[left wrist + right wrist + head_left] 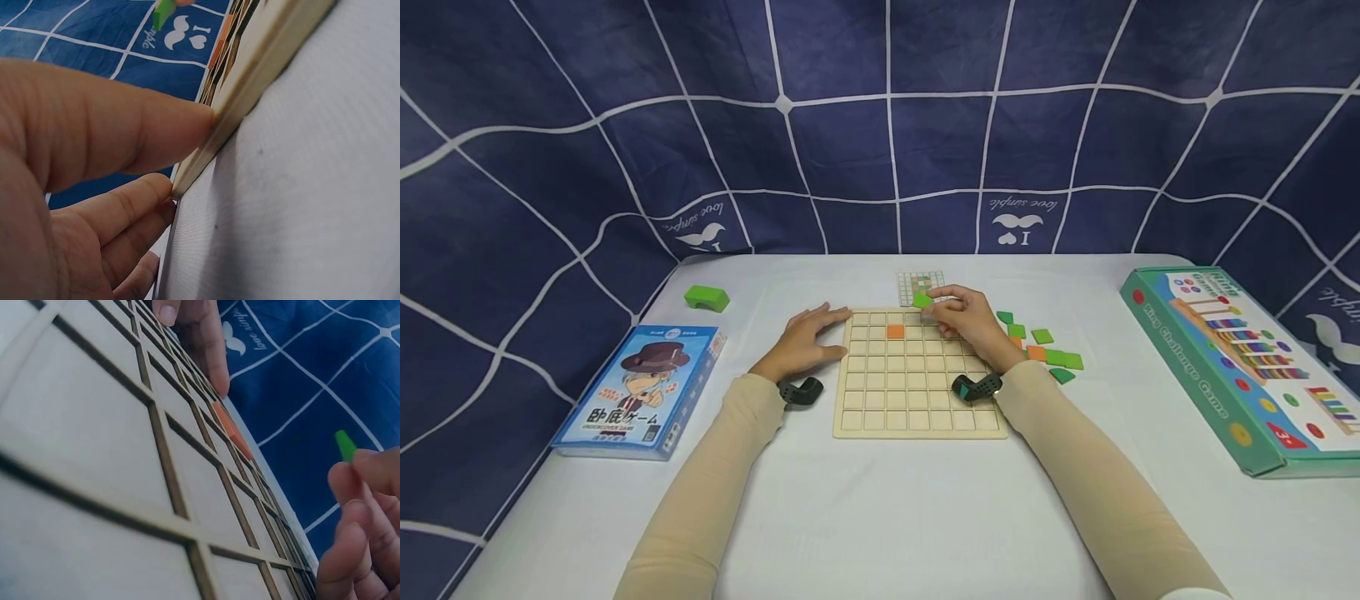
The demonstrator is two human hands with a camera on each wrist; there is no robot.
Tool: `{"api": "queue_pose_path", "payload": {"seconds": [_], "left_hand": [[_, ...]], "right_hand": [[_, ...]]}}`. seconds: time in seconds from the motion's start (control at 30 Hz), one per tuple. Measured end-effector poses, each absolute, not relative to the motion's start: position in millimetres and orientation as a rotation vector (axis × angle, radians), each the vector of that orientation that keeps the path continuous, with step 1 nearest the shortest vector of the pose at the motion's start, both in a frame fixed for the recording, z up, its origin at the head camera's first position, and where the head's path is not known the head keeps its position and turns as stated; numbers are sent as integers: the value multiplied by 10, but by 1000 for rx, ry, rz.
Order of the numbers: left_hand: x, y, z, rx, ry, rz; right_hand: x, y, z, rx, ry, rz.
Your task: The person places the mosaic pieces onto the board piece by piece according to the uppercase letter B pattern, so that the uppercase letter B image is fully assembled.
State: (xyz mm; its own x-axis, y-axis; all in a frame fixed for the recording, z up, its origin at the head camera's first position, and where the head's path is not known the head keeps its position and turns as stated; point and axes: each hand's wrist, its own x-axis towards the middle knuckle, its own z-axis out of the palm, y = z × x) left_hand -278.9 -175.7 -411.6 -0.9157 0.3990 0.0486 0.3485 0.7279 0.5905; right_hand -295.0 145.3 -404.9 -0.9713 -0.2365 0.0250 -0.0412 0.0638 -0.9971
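A wooden grid board point(886, 400) lies flat on the white table, with one orange square tile point(896, 332) set in a cell near its far edge. My right hand point(964, 321) pinches a light green tile point(922, 300) between thumb and fingertips over the board's far edge; the right wrist view shows this green tile point(345, 445) edge-on, raised above the grid. My left hand point(805, 343) rests at the board's left side, fingers extended. In the left wrist view its thumb point(169, 128) and a fingertip touch the board's edge point(250, 94).
Behind the board lies a printed pattern card point(910, 287). Several loose green and orange tiles point(1054, 357) lie to the right. A green block point(707, 298) and a blue game box point(636, 392) stand left, and a green Ring Challenge Game box point(1247, 367) far right.
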Motion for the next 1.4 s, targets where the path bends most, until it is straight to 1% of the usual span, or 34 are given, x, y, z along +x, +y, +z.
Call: {"api": "queue_pose_path", "payload": {"seconds": [0.23,0.8,1.4], "left_hand": [[-2782,-1760,-4114,604,2851,954],[-2760,-1756,-4112,596,2851,960],[-2770,-1756,-4121,608,2850,961]], "right_hand": [[-2963,1475,-4098,-438,2289,-1842],[-2964,1480,-4110,-564,2534,-1465],[-2929,1465,-4058,-546,2499,-1487]]}}
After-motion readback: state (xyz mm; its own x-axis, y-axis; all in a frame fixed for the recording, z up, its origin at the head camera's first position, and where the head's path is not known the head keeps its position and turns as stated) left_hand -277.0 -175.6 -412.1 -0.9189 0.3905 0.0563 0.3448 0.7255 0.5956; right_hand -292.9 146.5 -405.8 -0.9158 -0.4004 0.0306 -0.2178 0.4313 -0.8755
